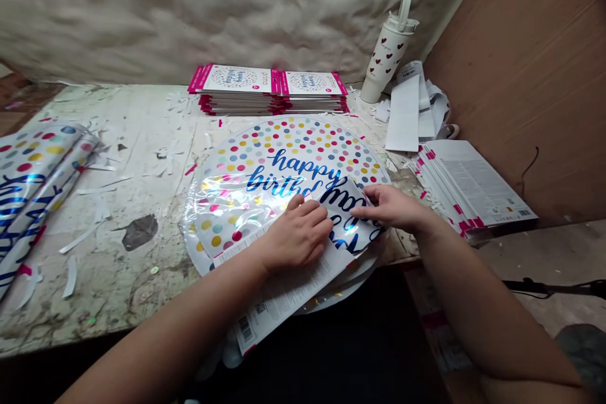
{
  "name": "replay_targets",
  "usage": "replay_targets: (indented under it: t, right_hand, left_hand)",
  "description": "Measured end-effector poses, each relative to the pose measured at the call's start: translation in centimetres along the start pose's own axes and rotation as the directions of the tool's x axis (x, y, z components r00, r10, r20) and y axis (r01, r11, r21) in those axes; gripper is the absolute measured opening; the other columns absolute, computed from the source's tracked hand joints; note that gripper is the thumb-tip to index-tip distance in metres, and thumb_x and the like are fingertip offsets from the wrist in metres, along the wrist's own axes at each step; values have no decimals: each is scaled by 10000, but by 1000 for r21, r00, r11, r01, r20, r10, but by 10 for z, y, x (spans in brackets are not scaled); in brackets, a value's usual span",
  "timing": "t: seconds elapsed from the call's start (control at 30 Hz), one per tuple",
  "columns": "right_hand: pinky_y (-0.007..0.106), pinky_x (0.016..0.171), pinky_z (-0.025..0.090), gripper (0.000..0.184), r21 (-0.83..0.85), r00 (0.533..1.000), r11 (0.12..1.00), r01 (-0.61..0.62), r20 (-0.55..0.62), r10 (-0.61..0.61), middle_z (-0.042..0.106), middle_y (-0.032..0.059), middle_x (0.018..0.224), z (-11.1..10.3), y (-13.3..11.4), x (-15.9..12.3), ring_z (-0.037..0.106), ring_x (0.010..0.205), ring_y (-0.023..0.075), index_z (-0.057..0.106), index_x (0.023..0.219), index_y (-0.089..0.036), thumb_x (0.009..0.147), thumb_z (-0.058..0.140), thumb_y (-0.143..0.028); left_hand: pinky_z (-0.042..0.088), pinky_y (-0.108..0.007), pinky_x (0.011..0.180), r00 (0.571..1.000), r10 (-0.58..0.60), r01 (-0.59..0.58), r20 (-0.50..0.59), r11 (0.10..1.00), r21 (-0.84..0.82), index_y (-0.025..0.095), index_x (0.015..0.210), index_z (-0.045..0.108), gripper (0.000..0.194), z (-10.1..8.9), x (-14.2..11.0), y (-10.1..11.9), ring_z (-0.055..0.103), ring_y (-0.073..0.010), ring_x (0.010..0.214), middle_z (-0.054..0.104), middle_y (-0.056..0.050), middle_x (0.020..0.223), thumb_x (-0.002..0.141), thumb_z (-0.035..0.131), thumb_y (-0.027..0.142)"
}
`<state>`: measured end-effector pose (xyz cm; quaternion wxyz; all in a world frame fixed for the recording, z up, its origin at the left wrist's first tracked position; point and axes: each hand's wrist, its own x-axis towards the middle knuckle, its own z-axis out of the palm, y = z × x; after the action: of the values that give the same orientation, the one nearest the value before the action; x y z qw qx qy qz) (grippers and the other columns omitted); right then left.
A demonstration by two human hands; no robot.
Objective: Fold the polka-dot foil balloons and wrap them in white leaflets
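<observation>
A round foil balloon (303,139) with coloured dots and blue "happy birthday" lettering lies flat on top of other foil. Over its near side is a shiny folded foil flap (357,237) with dark blue letters. A white printed packaging card (288,300) with a barcode slants below it. My left hand (300,233) is closed, its fingers curled over the card's upper part where it meets the foil. At the flap's right edge, my right hand (391,207) has its thumb and fingers round the foil. What lies beneath my left palm is hidden.
Stacked birthday packages (241,82) stand at the back. A white tumbler with hearts (386,57) is behind white paper pieces (404,113). A fanned card stack (473,183) lies right, folded foil balloons (38,183) left. Paper scraps litter the worn table (137,183).
</observation>
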<state>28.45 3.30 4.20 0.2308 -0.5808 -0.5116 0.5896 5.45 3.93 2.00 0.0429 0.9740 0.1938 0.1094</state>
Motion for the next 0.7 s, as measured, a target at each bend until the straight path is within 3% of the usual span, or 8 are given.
replay_targets:
  t: [0.1, 0.23, 0.37, 0.43, 0.53, 0.57, 0.63, 0.7]
  right_hand:
    - [191, 477, 380, 211, -69, 994, 996, 59, -83, -65, 552, -38, 575, -2, -8, 2, 485, 519, 76, 580, 686, -146, 603, 721, -278]
    - [179, 405, 316, 191, -105, 998, 993, 55, 28, -53, 485, -64, 488, 2, -20, 13, 419, 433, 53, 558, 626, -148, 594, 711, -258]
    - [180, 400, 359, 104, -103, 997, 994, 25, 70, -18, 529, -48, 479, 15, -31, 22, 459, 417, 64, 600, 668, -135, 605, 672, -177]
    - [179, 376, 356, 28, -164, 989, 986, -2, 147, 27, 512, -52, 435, 24, -34, 24, 462, 385, 71, 599, 633, -135, 617, 620, -123]
    - [188, 390, 391, 71, -206, 956, 978, 32, 292, 30, 544, -38, 452, 29, -35, 21, 499, 398, 86, 618, 625, -133, 648, 563, -95]
    - [195, 427, 422, 80, -177, 967, 981, 82, 251, -35, 584, -23, 506, 28, -35, 18, 528, 438, 90, 639, 665, -133, 663, 566, -101]
    - [211, 535, 477, 154, -88, 973, 970, 227, -10, -229, 657, 9, 683, 24, -31, 11, 585, 566, 101, 663, 837, -146, 696, 603, -147]
    - [243, 638, 507, 374, 14, 912, 936, 351, -231, -339, 674, 28, 847, 26, -26, 3, 618, 704, 127, 619, 1028, -176, 663, 694, -202]
  left_hand:
    - [302, -420, 827, 999, -29, 30, 19, 999, -37, 162, 788, 508, 139, -4, 3, 1, 443, -229, 867, 539, -74, 850, 812, 383, 217]
    - [316, -409, 813, 999, -34, 36, 28, 998, -53, 156, 798, 508, 144, -12, 9, 1, 441, -226, 848, 537, -75, 836, 823, 371, 190]
    - [323, -407, 817, 999, -52, 52, 18, 998, -23, 151, 808, 516, 161, -19, 12, 3, 437, -229, 842, 539, -83, 842, 834, 364, 195]
    - [327, -400, 824, 999, -46, 46, 17, 999, -15, 145, 820, 524, 172, -21, 12, 4, 436, -230, 854, 546, -93, 876, 840, 360, 192]
    - [337, -396, 807, 998, -55, 55, 37, 998, 2, 143, 808, 526, 163, -24, 7, 2, 436, -231, 848, 546, -96, 881, 829, 369, 178]
    - [335, -407, 804, 996, -85, 84, 33, 996, 18, 145, 803, 525, 160, -26, 5, 1, 437, -234, 844, 545, -95, 867, 826, 369, 177]
    - [327, -435, 797, 983, -183, 184, -20, 981, 54, 152, 796, 521, 164, -33, 1, -3, 439, -242, 836, 540, -88, 829, 828, 364, 184]
    - [328, -448, 793, 952, -288, 296, -107, 953, 64, 161, 793, 523, 178, -42, -2, -6, 444, -248, 839, 541, -84, 805, 843, 357, 199]
